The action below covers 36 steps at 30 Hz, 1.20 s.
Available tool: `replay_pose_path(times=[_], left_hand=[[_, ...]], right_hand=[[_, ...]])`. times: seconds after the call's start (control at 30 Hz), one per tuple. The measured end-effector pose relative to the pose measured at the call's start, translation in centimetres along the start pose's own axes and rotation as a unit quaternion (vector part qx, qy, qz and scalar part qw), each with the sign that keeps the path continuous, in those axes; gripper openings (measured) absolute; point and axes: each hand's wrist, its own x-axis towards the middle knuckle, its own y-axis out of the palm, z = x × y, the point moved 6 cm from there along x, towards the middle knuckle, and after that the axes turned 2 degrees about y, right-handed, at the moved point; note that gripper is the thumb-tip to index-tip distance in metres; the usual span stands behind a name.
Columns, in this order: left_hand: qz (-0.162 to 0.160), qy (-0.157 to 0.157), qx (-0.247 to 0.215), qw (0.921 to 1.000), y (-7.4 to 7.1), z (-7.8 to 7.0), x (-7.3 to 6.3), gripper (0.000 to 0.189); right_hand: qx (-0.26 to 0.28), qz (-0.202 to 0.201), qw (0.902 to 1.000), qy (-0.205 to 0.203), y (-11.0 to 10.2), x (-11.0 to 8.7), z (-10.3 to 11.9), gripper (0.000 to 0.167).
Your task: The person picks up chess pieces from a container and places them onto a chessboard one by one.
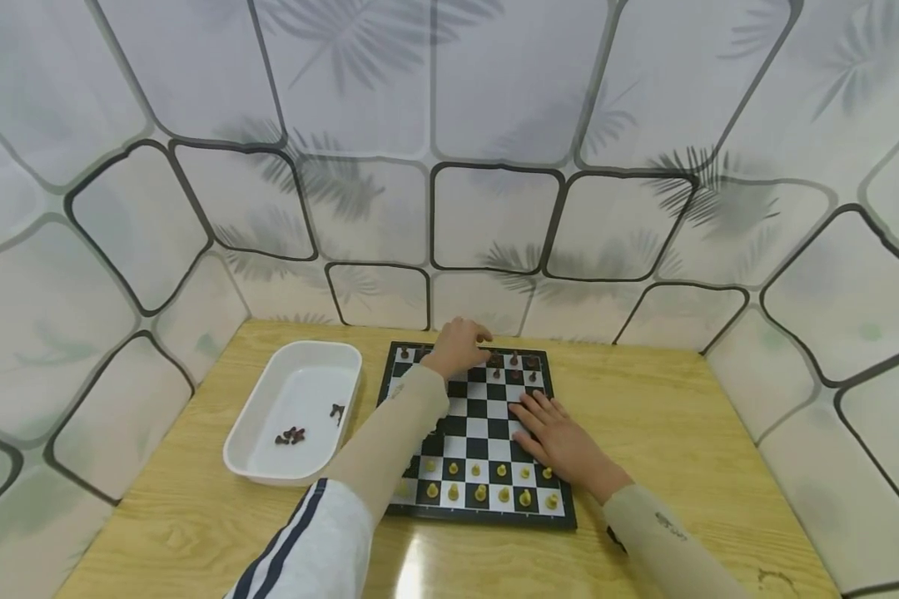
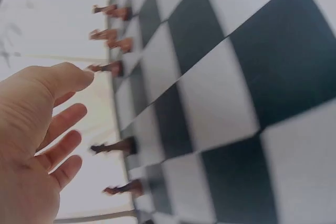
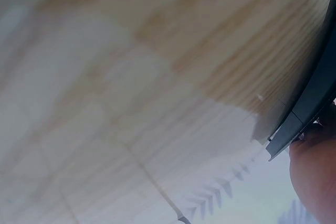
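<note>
A black-and-white chessboard (image 1: 477, 428) lies on the table. My left hand (image 1: 459, 346) hovers over its far edge, fingers loosely spread with nothing in them. In the left wrist view, the left thumb tip overlaps the top of a dark red chess piece (image 2: 107, 68) standing on the board's edge row. More dark red pieces (image 1: 514, 359) stand at the far right, two others (image 2: 131, 188) to the other side of a gap. My right hand (image 1: 562, 434) rests on the board's right side, fingers extended. Yellow pieces (image 1: 480, 492) line the near rows; the left forearm hides part of the board.
Left of the board, a white plastic tray (image 1: 300, 387) holds several loose dark red pieces (image 1: 290, 435). The wooden table (image 1: 644, 391) extends to the right. Patterned fabric walls (image 1: 494, 216) rise at the table's back and sides.
</note>
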Motion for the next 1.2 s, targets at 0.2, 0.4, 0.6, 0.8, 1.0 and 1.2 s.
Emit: replay_pose_path(times=[0.2, 0.4, 0.6, 0.8, 1.0, 1.2], left_hand=[[-0.026, -0.005, -0.097, 0.995, -3.7, 1.4, -1.2, 0.031], [-0.051, -0.014, -0.123, 0.9909, -7.0, 3.8, -3.4, 0.033], [-0.072, -0.028, -0.151, 0.9855, -9.4, 6.9, -6.7, 0.035], [-0.073, -0.033, -0.157, 0.9843, -11.3, 9.3, -10.4, 0.029], [-0.074, -0.048, -0.145, 0.9855, -12.6, 11.3, -13.7, 0.025], [-0.074, -0.053, -0.133, 0.9869, -12.9, 13.2, -16.3, 0.026]], right_hand=[[0.004, -0.002, 1.0, 0.0, -0.1, 0.0, -0.1, 0.061], [0.007, -0.004, 1.0, 0.001, -0.4, -0.1, 0.1, 0.06], [0.005, -0.005, 1.0, -0.002, -0.5, -0.2, 0.3, 0.061], [0.009, -0.005, 0.9999, -0.007, -0.3, -0.2, 0.3, 0.061], [0.017, -0.007, 0.9998, -0.01, -0.1, -0.2, 0.2, 0.062], [0.008, -0.014, 0.9998, -0.016, -0.1, -0.2, 0.2, 0.061]])
